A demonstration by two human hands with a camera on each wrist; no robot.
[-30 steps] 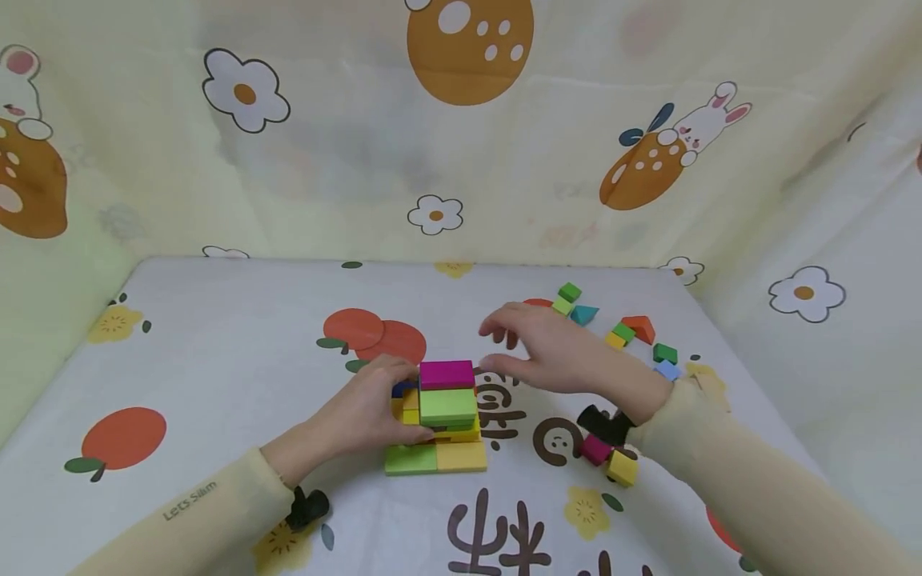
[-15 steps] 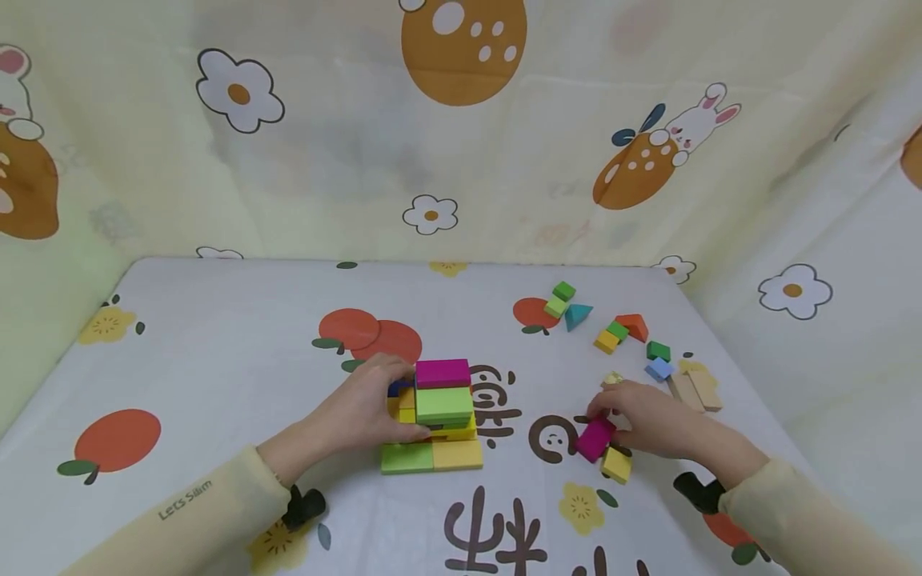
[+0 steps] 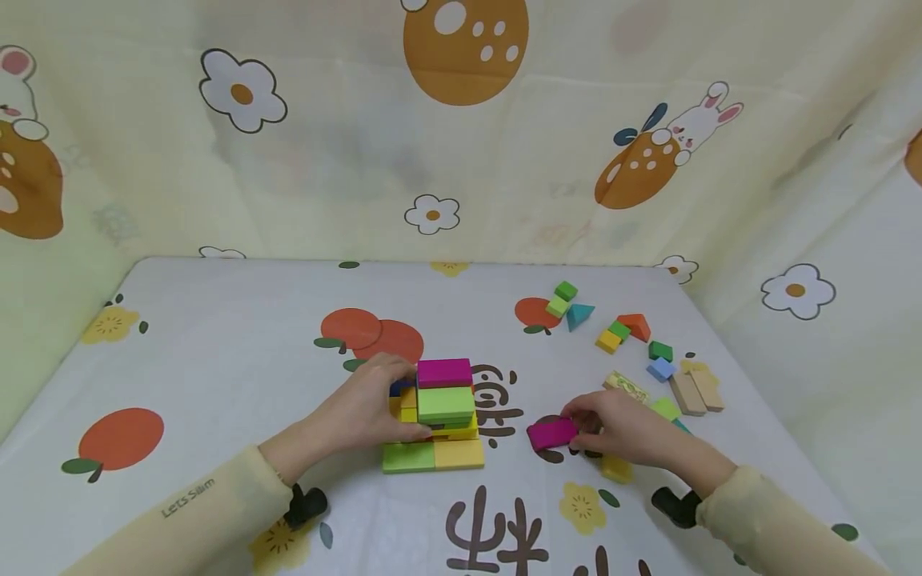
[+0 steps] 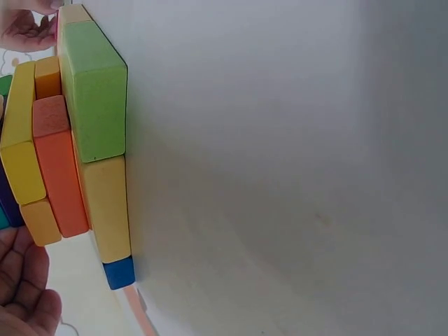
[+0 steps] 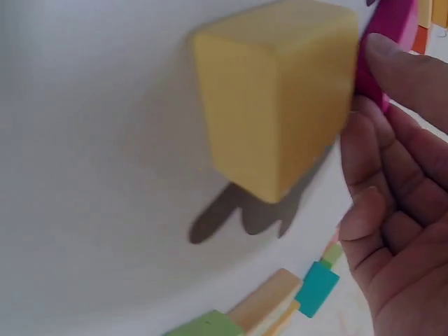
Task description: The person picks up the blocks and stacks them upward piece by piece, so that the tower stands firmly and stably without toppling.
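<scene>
Head view: gripping multicoloured painted block stack [image 3: 444, 406] with left hand [image 3: 360, 404], pressing thumb to the front and curling fingers around the back. Pinching magenta rectangular block [image 3: 551, 434] between thumb and fingertips of right hand [image 3: 619, 424], holding it right of the stack, well apart from it; not showing whether resting on the cloth. Apparently running partway through stacking: already rising several layers, topping out in another magenta rectangular block [image 3: 444, 374]. Lying loose at right, seemingly remaining: yellow rectangular block [image 5: 280, 98], teal triangular block [image 3: 579, 317], red-orange triangular block [image 3: 635, 326], two tan bare-wood planks [image 3: 688, 394], more small pieces. Reading "Lets Silim" on cream left sleeve [image 3: 216, 520]. Not making out dark brown characters [image 3: 479, 524] on white printed tablecloth [image 3: 252, 376], nor markings on pale patterned block [image 3: 625, 386]. Spotting no brand.
</scene>
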